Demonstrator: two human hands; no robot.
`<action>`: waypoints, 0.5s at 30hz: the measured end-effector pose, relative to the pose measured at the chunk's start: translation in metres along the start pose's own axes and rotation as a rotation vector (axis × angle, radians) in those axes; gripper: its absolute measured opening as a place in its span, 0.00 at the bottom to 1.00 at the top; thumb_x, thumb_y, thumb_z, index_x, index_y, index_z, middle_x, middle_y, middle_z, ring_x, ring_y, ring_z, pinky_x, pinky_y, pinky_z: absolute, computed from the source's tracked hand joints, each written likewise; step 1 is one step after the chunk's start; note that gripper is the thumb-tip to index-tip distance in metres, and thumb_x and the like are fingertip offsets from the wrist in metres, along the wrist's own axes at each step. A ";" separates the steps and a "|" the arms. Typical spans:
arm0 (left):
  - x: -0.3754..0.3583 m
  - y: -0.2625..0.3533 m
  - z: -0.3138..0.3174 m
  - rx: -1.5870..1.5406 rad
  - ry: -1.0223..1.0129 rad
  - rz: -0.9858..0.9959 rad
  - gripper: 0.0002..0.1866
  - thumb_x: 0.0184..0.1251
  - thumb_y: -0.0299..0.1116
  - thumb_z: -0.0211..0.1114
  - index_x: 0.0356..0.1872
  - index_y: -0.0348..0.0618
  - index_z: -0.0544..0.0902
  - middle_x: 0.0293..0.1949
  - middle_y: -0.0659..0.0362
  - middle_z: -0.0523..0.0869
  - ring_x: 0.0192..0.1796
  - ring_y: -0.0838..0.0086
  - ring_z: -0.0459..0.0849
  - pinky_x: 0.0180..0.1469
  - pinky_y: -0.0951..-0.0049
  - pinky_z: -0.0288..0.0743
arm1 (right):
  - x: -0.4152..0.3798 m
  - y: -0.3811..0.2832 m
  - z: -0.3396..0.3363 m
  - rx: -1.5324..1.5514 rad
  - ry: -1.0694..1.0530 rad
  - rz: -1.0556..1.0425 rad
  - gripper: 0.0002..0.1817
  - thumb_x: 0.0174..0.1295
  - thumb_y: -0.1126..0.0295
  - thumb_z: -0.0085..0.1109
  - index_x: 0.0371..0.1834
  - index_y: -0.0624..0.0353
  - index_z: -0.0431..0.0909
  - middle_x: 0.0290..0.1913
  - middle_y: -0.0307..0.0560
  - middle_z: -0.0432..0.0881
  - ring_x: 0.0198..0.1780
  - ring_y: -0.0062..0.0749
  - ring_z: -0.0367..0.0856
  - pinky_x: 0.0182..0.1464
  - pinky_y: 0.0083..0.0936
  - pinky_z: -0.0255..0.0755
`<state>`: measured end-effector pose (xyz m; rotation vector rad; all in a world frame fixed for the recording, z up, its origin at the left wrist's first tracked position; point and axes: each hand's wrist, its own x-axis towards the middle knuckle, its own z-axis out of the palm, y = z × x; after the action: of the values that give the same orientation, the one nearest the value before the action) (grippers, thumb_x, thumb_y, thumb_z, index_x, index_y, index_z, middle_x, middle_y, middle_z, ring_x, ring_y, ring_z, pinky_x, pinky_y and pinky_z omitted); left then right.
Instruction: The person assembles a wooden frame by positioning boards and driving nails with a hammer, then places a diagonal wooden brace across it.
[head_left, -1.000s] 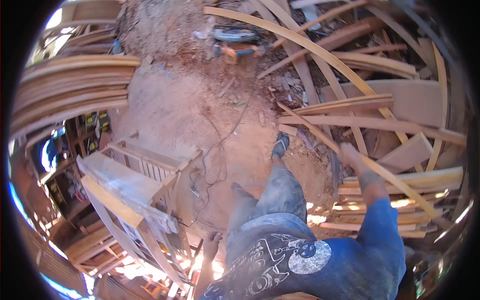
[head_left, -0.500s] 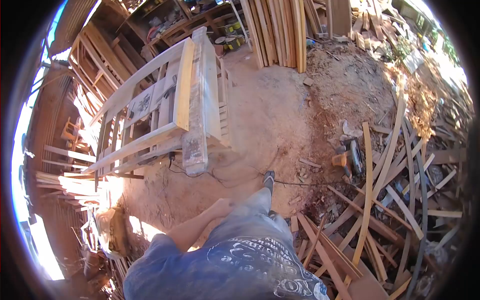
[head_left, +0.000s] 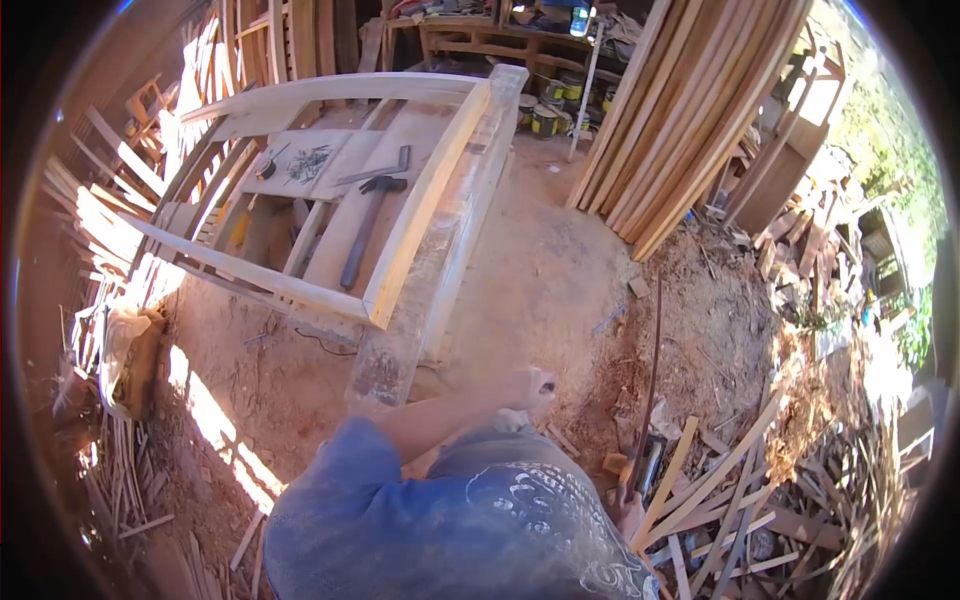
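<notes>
My left hand (head_left: pixel 524 386) is in front of my body, past the near end of a dusty plank (head_left: pixel 412 330). Its fingers look curled, with a dark spot at their end; blur hides what they hold, if anything. Low on the right, my right hand (head_left: pixel 630 514) is closed around a long, thin, dark wooden strip (head_left: pixel 655 370), which stands nearly upright. Ahead on the left lies a wooden frame (head_left: pixel 425 200) with curved rails and slats. On it rest a claw hammer (head_left: pixel 366 232), a try square (head_left: pixel 385 166), a heap of nails (head_left: pixel 308 163) and a small dark tool (head_left: pixel 268 168).
Tall boards (head_left: pixel 680 120) lean upright ahead on the right. Wood offcuts (head_left: pixel 740 490) cover the ground at lower right, close to my legs. Paint tins (head_left: pixel 545 120) stand under a shelf (head_left: pixel 470 45) at the back. Stacked strips (head_left: pixel 95 215) lie at the left.
My view has turned to the right and come nearer the frame. My left hand has swung forward and right. My right hand and the dark strip have come into view.
</notes>
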<state>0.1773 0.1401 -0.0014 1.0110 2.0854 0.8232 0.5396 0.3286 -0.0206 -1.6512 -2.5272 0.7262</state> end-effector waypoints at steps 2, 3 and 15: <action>0.008 0.003 -0.041 -0.082 0.123 -0.035 0.14 0.66 0.41 0.64 0.44 0.42 0.84 0.40 0.44 0.88 0.44 0.49 0.87 0.46 0.49 0.79 | 0.061 -0.067 -0.028 0.089 -0.001 -0.188 0.26 0.71 0.48 0.54 0.35 0.66 0.78 0.30 0.64 0.80 0.36 0.65 0.79 0.41 0.52 0.70; 0.003 0.006 -0.062 -0.085 0.194 -0.019 0.14 0.66 0.40 0.63 0.43 0.42 0.84 0.40 0.44 0.88 0.44 0.49 0.87 0.47 0.49 0.79 | 0.088 -0.102 -0.039 0.113 0.010 -0.304 0.25 0.71 0.49 0.54 0.35 0.66 0.78 0.30 0.64 0.79 0.35 0.64 0.78 0.40 0.52 0.68; -0.073 0.008 -0.097 -0.411 0.750 -0.599 0.18 0.67 0.44 0.63 0.47 0.40 0.84 0.45 0.44 0.88 0.50 0.50 0.86 0.54 0.54 0.77 | 0.211 -0.600 0.057 0.031 -0.128 -1.630 0.29 0.61 0.45 0.66 0.49 0.62 0.74 0.41 0.57 0.80 0.48 0.57 0.78 0.49 0.49 0.71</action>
<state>0.1395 0.0598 0.0819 -0.2026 2.4472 1.3450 -0.0822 0.2974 0.1222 0.6977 -2.7133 0.5432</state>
